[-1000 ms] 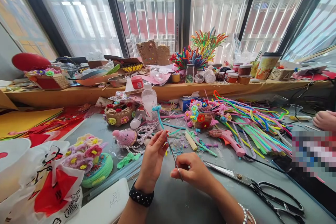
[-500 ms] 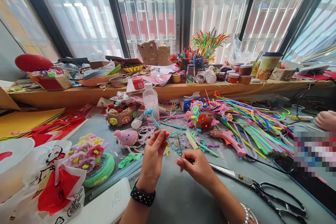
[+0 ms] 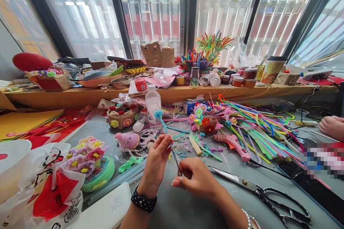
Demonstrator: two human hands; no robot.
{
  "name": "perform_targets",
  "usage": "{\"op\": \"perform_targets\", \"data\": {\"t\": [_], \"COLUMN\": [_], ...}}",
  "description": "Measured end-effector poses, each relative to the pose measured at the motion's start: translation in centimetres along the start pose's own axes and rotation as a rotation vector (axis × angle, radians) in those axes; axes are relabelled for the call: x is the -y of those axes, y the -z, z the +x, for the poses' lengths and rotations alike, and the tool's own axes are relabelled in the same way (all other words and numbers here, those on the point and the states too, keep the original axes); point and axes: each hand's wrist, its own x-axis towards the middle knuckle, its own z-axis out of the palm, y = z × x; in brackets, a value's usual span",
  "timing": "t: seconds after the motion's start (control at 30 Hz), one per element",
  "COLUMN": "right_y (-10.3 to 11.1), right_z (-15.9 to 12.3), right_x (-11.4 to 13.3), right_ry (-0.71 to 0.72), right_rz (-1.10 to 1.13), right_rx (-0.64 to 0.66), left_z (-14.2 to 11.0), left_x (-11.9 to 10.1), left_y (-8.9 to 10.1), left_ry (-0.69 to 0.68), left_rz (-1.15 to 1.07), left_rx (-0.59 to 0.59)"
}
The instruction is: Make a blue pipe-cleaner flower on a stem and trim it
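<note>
My left hand (image 3: 156, 157), with a dark dotted band on its wrist, pinches a blue pipe cleaner (image 3: 164, 126). The upper end of the stem is curled into a small knob. My right hand (image 3: 198, 177) is closed around slim metal scissors (image 3: 177, 164), their handles partly hidden by the fingers. The blades point up and left, against the stem's lower end just below my left fingertips. Behind my hands lie a cream stick (image 3: 195, 145) and scattered fuzzy trimmings (image 3: 185, 153). A pink glue gun (image 3: 233, 144) rests to the right.
Large black-handled scissors (image 3: 251, 186) lie at the right, near a dark phone (image 3: 314, 189) and a bundle of pipe cleaners (image 3: 262, 141). Another person's hand (image 3: 331, 127) is at the right edge. A clear bottle (image 3: 153, 102), a pink crocheted figure (image 3: 127, 140) and a white box (image 3: 107, 209) stand leftward.
My right hand has moved down and slightly left, and the scissors now tilt against the pipe cleaner's lower end. The stem in my left hand has shifted slightly right and stands more upright.
</note>
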Motion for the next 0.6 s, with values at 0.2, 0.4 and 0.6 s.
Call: {"op": "perform_targets", "data": {"t": [0.2,0.4,0.6], "right_y": [-0.17,-0.39,-0.78], "right_z": [-0.11,-0.03,0.17], "right_x": [0.09,0.09,-0.36], "right_ry": [-0.002,-0.025,0.002], "right_rz": [-0.063,-0.113,-0.177], "right_rx": [-0.066,-0.118,-0.176], "left_z": [0.10,0.34,0.08], "left_x": [0.00,0.15,0.04], "left_y": [0.02,0.03,0.28], "left_ry": [0.000,-0.016,-0.035], "left_rz": [0.014,0.013,0.032], "left_rx": [0.014,0.002,-0.020]}}
